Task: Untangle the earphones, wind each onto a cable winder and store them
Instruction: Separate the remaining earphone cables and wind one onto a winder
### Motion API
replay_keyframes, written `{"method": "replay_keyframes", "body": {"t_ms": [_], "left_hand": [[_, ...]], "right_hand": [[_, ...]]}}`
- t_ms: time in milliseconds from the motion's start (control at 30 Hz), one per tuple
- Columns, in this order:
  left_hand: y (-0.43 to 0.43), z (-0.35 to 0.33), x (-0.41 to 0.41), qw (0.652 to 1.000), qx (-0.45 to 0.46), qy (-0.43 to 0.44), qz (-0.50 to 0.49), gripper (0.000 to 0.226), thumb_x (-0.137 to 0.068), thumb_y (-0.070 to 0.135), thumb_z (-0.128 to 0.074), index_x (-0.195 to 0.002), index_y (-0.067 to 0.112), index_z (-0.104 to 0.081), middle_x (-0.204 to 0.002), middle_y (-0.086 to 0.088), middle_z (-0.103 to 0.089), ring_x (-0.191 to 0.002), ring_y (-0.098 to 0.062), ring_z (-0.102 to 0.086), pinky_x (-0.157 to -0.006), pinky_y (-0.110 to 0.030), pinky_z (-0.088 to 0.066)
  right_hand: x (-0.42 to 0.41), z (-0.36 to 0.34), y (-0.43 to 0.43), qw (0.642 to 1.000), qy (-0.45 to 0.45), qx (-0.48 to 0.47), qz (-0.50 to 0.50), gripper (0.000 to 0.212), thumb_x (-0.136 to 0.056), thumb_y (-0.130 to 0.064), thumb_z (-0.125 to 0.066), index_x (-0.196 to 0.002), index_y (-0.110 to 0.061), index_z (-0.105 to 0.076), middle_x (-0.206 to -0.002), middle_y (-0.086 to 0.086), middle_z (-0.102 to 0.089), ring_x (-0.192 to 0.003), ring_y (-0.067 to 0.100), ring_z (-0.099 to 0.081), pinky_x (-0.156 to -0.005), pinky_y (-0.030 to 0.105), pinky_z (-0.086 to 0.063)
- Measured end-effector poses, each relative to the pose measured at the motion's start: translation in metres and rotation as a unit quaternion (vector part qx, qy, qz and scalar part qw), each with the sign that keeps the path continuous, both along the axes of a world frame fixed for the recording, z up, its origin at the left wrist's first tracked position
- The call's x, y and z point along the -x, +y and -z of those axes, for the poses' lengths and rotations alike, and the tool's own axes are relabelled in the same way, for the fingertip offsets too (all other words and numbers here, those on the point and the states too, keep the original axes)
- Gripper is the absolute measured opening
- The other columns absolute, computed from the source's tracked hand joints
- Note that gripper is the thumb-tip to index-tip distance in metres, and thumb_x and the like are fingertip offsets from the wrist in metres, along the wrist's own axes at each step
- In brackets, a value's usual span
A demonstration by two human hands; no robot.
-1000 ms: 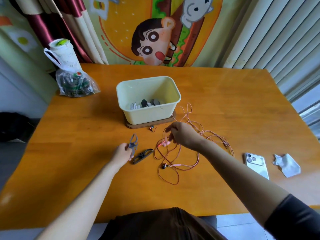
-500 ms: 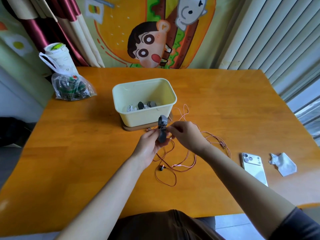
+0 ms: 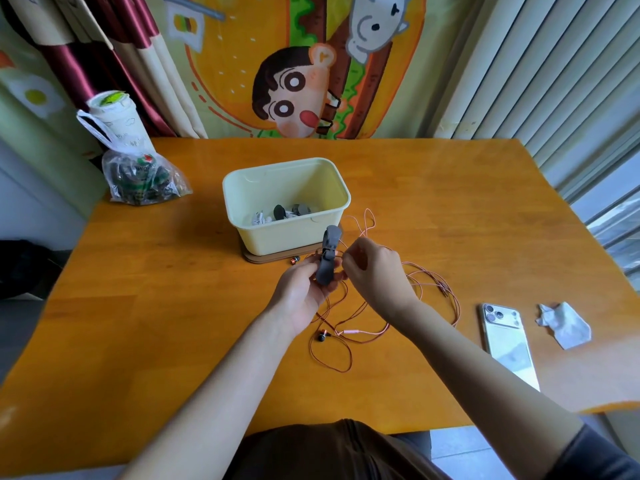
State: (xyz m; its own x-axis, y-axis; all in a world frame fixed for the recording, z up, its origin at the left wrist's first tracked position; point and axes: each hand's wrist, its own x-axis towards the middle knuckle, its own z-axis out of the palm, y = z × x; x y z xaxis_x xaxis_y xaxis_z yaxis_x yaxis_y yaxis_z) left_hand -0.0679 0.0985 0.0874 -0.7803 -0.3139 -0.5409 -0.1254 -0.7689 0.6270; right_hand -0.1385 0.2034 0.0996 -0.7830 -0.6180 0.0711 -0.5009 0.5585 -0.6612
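Note:
My left hand (image 3: 301,292) grips a grey cable winder (image 3: 329,259) and holds it upright above the table, just in front of the pale yellow storage box (image 3: 242,199). My right hand (image 3: 374,271) pinches the pink-orange earphone cable (image 3: 429,285) right beside the winder's middle. The remainder of that cable lies in loose loops on the table under and to the right of my hands, with one earbud (image 3: 322,337) below my left wrist and another (image 3: 294,260) by the box. Inside the box lie wound earphones on winders (image 3: 284,213).
The box stands on a brown wooden lid (image 3: 252,258). A white phone (image 3: 505,341) and a crumpled white tissue (image 3: 564,325) lie at the right. A clear plastic bag of items (image 3: 142,178) with a white cup sits at the far left corner of the orange table (image 3: 138,323).
My left hand lifted the grey winder from the table and brought it to my right hand by the box. The second dark winder seen on the table earlier is now hidden or out of sight.

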Motion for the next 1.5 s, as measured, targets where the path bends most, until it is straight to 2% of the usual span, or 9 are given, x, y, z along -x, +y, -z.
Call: {"method": "replay_keyframes", "body": {"t_ms": [133, 300, 433, 600, 733, 1000, 1200, 1333, 1500], "left_hand": [[0.002, 0.000, 0.000, 1.000, -0.010, 0.006, 0.004, 0.026, -0.101, 0.007, -0.037, -0.098, 0.006, -0.064, -0.085, -0.010, -0.066, -0.062, -0.014, -0.060, -0.055, -0.019, -0.050], [-0.001, 0.002, -0.001, 0.998, 0.022, 0.031, 0.042, 0.030, -0.100, 0.031, -0.041, -0.114, 0.013, -0.062, -0.102, -0.010, -0.066, -0.084, -0.017, -0.061, -0.075, -0.027, -0.047], [-0.001, 0.005, -0.005, 0.995, 0.072, 0.054, 0.040, 0.024, -0.098, 0.020, -0.046, -0.113, 0.009, -0.061, -0.099, -0.011, -0.064, -0.080, -0.015, -0.062, -0.066, -0.022, -0.052], [0.003, 0.006, -0.005, 0.994, 0.083, 0.058, 0.038, 0.024, -0.100, 0.018, -0.043, -0.113, 0.009, -0.060, -0.100, -0.012, -0.063, -0.080, -0.017, -0.062, -0.071, -0.025, -0.050], [0.006, 0.005, -0.002, 0.995, 0.067, 0.069, 0.029, 0.025, -0.102, 0.015, -0.039, -0.111, 0.011, -0.061, -0.099, -0.011, -0.066, -0.082, -0.018, -0.062, -0.079, -0.030, -0.046], [0.008, 0.004, 0.001, 0.992, 0.104, 0.076, 0.007, 0.022, -0.101, 0.010, -0.042, -0.105, 0.012, -0.063, -0.091, -0.006, -0.066, -0.080, -0.015, -0.060, -0.075, -0.027, -0.047], [0.006, 0.015, -0.004, 0.991, 0.127, 0.024, 0.030, 0.018, -0.100, 0.012, -0.044, -0.100, 0.011, -0.063, -0.091, -0.009, -0.062, -0.076, -0.016, -0.056, -0.069, -0.024, -0.047], [0.005, 0.020, -0.008, 0.988, 0.146, 0.019, 0.056, 0.022, -0.101, 0.017, -0.042, -0.104, 0.007, -0.061, -0.090, -0.009, -0.060, -0.068, -0.013, -0.054, -0.061, -0.020, -0.048], [0.002, 0.016, -0.004, 0.999, 0.038, 0.036, -0.012, 0.025, -0.100, 0.022, -0.043, -0.100, 0.008, -0.063, -0.078, -0.007, -0.063, -0.062, -0.010, -0.059, -0.060, -0.019, -0.053]], "right_hand": [[0.000, 0.000, 0.000, 0.999, 0.009, 0.026, 0.022, 0.008, -0.096, -0.013, -0.048, -0.096, -0.008, -0.055, -0.083, 0.000, -0.058, -0.072, 0.015, -0.058, -0.060, 0.021, -0.048], [0.002, 0.001, 0.002, 1.000, -0.005, 0.028, 0.003, 0.011, -0.096, -0.013, -0.049, -0.099, -0.008, -0.059, -0.087, -0.004, -0.059, -0.073, 0.007, -0.057, -0.060, 0.010, -0.047], [-0.001, -0.001, 0.002, 0.998, 0.009, 0.065, 0.009, 0.015, -0.097, -0.014, -0.049, -0.104, -0.006, -0.059, -0.087, -0.005, -0.059, -0.072, 0.008, -0.059, -0.061, 0.010, -0.048], [-0.003, -0.006, 0.002, 0.994, 0.001, 0.104, 0.016, 0.013, -0.097, -0.014, -0.049, -0.105, -0.008, -0.058, -0.088, -0.009, -0.056, -0.071, -0.006, -0.054, -0.063, 0.003, -0.044], [-0.006, -0.006, 0.002, 0.993, 0.016, 0.113, 0.014, 0.003, -0.098, -0.015, -0.047, -0.097, -0.017, -0.049, -0.089, -0.007, -0.055, -0.075, 0.005, -0.054, -0.062, 0.007, -0.044], [-0.004, -0.003, 0.004, 0.995, -0.029, 0.097, 0.007, 0.010, -0.101, -0.020, -0.039, -0.095, -0.013, -0.044, -0.078, -0.002, -0.058, -0.071, 0.020, -0.061, -0.060, 0.032, -0.051], [-0.005, 0.001, 0.003, 0.997, 0.002, 0.059, -0.053, 0.007, -0.100, -0.015, -0.041, -0.095, -0.016, -0.045, -0.080, -0.004, -0.057, -0.061, -0.003, -0.052, -0.053, 0.007, -0.039], [-0.005, 0.004, 0.003, 0.997, 0.009, 0.059, -0.045, 0.009, -0.099, -0.008, -0.042, -0.096, -0.012, -0.050, -0.079, -0.003, -0.056, -0.064, -0.004, -0.052, -0.058, 0.006, -0.041], [-0.001, 0.009, 0.005, 0.998, 0.009, -0.004, -0.055, 0.018, -0.099, -0.010, -0.043, -0.108, -0.005, -0.057, -0.085, 0.000, -0.060, -0.071, 0.007, -0.058, -0.060, 0.010, -0.046]]}}
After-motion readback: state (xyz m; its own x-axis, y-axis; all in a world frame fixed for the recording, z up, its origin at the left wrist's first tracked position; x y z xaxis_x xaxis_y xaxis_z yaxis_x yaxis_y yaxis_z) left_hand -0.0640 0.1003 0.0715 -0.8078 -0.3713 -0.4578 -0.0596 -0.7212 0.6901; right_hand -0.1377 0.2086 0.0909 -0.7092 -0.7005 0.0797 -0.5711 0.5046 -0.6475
